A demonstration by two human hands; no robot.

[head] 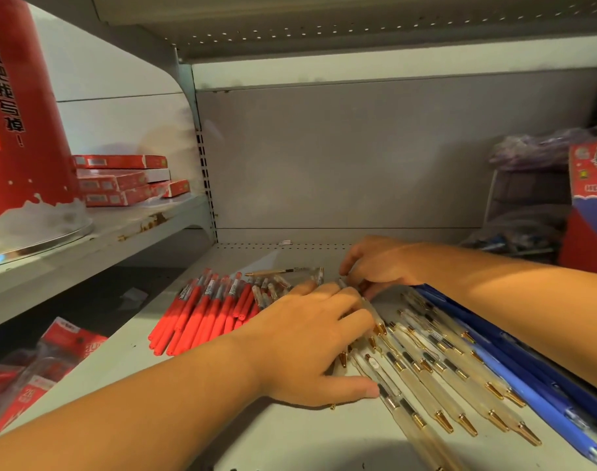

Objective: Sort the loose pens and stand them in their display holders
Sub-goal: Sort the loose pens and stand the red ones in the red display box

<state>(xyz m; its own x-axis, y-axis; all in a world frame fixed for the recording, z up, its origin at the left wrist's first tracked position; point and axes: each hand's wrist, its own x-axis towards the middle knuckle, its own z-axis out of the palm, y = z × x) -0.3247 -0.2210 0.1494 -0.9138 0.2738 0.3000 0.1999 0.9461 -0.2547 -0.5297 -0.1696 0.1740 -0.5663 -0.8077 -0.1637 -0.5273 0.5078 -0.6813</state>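
Loose pens lie sorted in rows on a grey shelf (290, 433). Red pens (202, 311) lie at the left, clear gold-tipped pens (436, 372) in the middle, blue pens (514, 365) at the right. My left hand (310, 338) rests flat on the top ends of the clear pens, fingers spread and fairly straight. My right hand (380, 263) is just behind it, fingers curled down onto the upper end of a clear pen; the grip itself is partly hidden. A single gold pen (280, 271) lies crosswise behind the red ones.
A tall red display stand (22, 107) and stacked red boxes (127, 180) sit on the left shelf. A Hello Kitty box (592, 185) and bagged goods (528, 198) stand at the back right. Packaged items (45, 365) lie on the lower left shelf.
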